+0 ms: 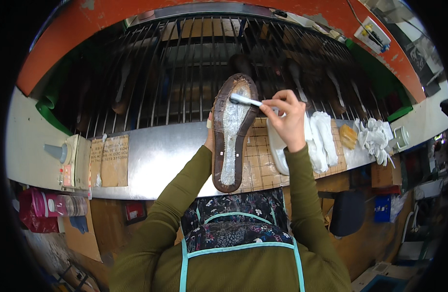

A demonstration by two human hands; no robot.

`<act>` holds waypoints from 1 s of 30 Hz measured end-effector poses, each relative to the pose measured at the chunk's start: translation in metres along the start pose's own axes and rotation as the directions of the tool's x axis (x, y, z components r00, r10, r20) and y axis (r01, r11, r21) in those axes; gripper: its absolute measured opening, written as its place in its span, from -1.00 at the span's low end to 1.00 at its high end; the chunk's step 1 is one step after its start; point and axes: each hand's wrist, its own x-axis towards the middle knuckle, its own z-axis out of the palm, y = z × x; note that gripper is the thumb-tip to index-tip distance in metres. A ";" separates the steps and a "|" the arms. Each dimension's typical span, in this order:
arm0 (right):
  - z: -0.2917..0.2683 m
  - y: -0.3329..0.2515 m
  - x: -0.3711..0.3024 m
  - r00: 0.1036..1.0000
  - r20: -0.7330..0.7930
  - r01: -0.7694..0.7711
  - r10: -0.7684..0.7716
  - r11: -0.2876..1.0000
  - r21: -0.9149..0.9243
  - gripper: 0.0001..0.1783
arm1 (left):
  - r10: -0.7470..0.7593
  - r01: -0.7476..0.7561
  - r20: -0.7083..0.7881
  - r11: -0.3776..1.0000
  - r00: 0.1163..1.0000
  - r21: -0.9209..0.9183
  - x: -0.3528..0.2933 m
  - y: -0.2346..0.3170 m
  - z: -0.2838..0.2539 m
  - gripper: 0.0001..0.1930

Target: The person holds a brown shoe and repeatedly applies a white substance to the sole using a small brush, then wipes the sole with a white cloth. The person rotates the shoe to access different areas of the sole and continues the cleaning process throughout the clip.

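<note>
A brown lasted shoe is held upright over the bench edge, its underside facing me. A pale, whitish layer fills the middle of that underside, and the brown upper is folded in around the rim. My left hand grips the shoe from its left side; most of its fingers are hidden behind it. Between the thumb and fingers of my right hand is a small brush with a pale handle, like a toothbrush. Its dark head touches the underside near the toe.
Beyond the metal bench runs a rack of metal bars carrying dark shoes. White sole-shaped pieces lie right of the shoe, near a yellow block and white gloves. Cardboard lies on the left.
</note>
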 end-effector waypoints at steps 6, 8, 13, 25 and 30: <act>0.024 0.012 -0.043 0.908 -0.375 0.013 -0.189 0.905 -0.426 -0.83 | 0.016 -0.009 -0.058 0.992 0.998 0.123 0.000 0.001 0.010 -0.33; 0.026 0.000 -0.083 0.905 -0.358 0.057 -0.229 0.901 -0.430 -0.76 | 0.020 -0.004 -0.085 0.983 0.996 0.183 -0.005 -0.001 0.015 -0.35; -0.038 -0.032 -0.151 0.981 -0.162 -0.129 0.105 0.981 -0.143 -0.82 | 0.058 0.023 -0.180 0.909 0.982 0.416 -0.022 -0.004 0.025 -0.38; -0.072 0.019 -0.181 0.932 -0.103 -0.337 0.347 0.731 -0.593 -0.88 | 0.257 0.181 -0.291 0.379 0.922 0.907 -0.029 -0.010 0.033 -0.47; -0.104 0.044 -0.139 0.919 0.083 -0.265 0.386 0.757 -0.597 -0.84 | 0.145 0.121 -0.241 0.561 0.960 0.819 -0.037 0.000 0.006 -0.57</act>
